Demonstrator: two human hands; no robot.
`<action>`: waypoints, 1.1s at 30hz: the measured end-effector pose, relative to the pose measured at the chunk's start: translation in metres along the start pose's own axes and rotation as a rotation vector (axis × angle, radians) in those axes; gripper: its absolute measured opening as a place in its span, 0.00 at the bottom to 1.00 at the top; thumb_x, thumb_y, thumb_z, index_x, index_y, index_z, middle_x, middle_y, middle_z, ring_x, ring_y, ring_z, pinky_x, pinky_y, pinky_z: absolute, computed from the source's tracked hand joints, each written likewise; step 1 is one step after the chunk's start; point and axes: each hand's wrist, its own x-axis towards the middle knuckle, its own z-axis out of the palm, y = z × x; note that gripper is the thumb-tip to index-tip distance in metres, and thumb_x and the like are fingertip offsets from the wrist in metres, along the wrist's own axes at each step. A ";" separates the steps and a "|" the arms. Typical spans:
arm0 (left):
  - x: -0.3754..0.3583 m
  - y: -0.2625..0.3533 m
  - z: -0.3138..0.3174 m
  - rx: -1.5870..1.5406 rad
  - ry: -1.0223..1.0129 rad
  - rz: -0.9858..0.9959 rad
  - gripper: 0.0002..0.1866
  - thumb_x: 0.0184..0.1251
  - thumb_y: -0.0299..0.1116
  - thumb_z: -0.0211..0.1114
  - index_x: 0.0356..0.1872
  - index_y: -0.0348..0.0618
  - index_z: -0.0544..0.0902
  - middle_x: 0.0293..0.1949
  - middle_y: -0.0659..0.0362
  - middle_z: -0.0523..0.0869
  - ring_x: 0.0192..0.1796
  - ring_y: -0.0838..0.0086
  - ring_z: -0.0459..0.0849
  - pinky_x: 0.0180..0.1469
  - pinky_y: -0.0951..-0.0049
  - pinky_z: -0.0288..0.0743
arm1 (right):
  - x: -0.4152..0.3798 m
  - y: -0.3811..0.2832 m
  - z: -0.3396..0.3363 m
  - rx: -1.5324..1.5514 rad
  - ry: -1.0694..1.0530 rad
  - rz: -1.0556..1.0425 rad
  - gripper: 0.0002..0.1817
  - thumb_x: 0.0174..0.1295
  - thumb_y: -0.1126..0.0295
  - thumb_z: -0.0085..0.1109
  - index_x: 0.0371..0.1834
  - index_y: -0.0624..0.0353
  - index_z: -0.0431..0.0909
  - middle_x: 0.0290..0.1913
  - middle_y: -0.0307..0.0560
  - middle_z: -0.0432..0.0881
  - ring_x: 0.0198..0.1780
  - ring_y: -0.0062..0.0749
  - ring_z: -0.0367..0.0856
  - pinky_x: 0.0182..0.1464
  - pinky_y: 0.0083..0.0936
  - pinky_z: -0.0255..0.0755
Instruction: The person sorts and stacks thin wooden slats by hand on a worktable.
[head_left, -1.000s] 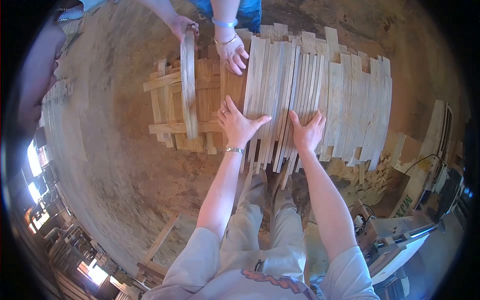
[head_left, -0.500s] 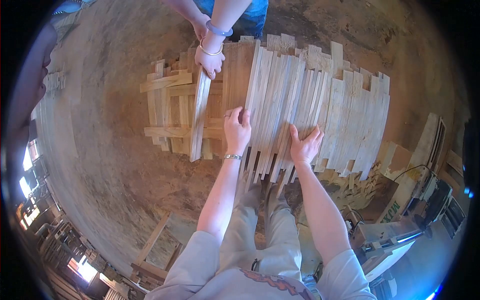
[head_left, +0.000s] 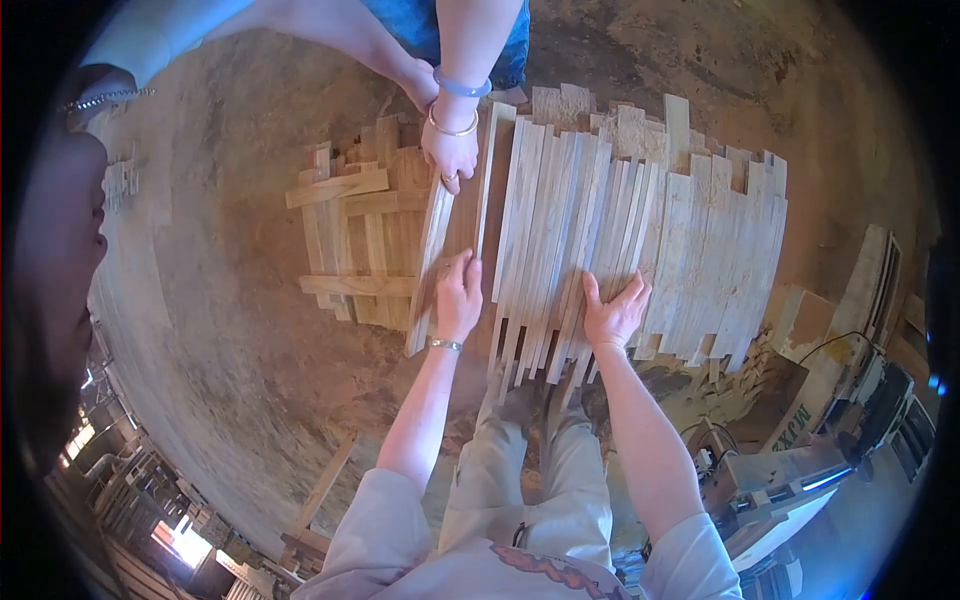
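Note:
My left hand (head_left: pixel 458 298) is left of the main row of pale wooden strips (head_left: pixel 545 220), its thumb and fingers closed at the lower end of a narrow wooden strip (head_left: pixel 487 190). My right hand (head_left: pixel 616 308) rests on the strips with its fingers spread. Another person's hand (head_left: pixel 451 155), with bracelets above it, grips the upper end of a separate strip (head_left: pixel 428 270), which slants down just left of my left hand. That person's second hand is partly hidden behind the first forearm.
A stack of crossed boards (head_left: pixel 360 235) lies on the left. More strips of uneven length (head_left: pixel 715 250) extend to the right. At lower right stands a machine (head_left: pixel 785 475) with cables. The co-worker leans in from the upper left.
My left hand has moved slightly down and left, and a narrow strip now stands apart from the row. The co-worker's hand and strip have shifted right and down. My right hand stays on the strips.

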 end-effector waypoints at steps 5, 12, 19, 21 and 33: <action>0.010 0.013 0.007 0.003 0.036 -0.141 0.14 0.73 0.37 0.66 0.50 0.37 0.83 0.43 0.45 0.88 0.41 0.50 0.87 0.46 0.57 0.81 | 0.000 0.001 0.000 0.006 -0.008 0.006 0.52 0.57 0.37 0.69 0.71 0.66 0.59 0.63 0.61 0.68 0.67 0.61 0.68 0.66 0.52 0.68; -0.018 0.045 -0.007 0.186 -0.037 0.132 0.36 0.62 0.52 0.75 0.63 0.38 0.75 0.61 0.44 0.79 0.63 0.49 0.78 0.64 0.51 0.72 | -0.001 -0.002 -0.001 -0.002 -0.042 0.051 0.53 0.57 0.35 0.69 0.71 0.66 0.59 0.64 0.61 0.67 0.67 0.62 0.68 0.67 0.52 0.67; -0.012 0.099 0.047 0.433 -0.056 0.034 0.60 0.53 0.67 0.74 0.78 0.36 0.57 0.77 0.33 0.54 0.71 0.38 0.62 0.70 0.41 0.58 | 0.001 -0.006 -0.002 0.003 -0.042 0.069 0.53 0.56 0.35 0.69 0.71 0.66 0.59 0.63 0.62 0.68 0.67 0.63 0.68 0.67 0.52 0.67; -0.015 0.089 0.057 0.471 -0.006 0.076 0.60 0.54 0.67 0.73 0.77 0.36 0.58 0.77 0.34 0.52 0.71 0.38 0.62 0.69 0.41 0.58 | -0.001 -0.004 -0.004 -0.007 -0.050 0.071 0.53 0.56 0.36 0.70 0.72 0.66 0.59 0.63 0.62 0.68 0.67 0.63 0.68 0.66 0.52 0.67; -0.013 0.069 0.062 0.534 0.121 0.163 0.58 0.55 0.69 0.71 0.78 0.39 0.60 0.75 0.34 0.57 0.66 0.39 0.68 0.65 0.41 0.63 | 0.000 -0.021 -0.020 -0.014 -0.099 0.106 0.66 0.38 0.31 0.79 0.72 0.65 0.58 0.65 0.60 0.67 0.68 0.59 0.69 0.66 0.50 0.70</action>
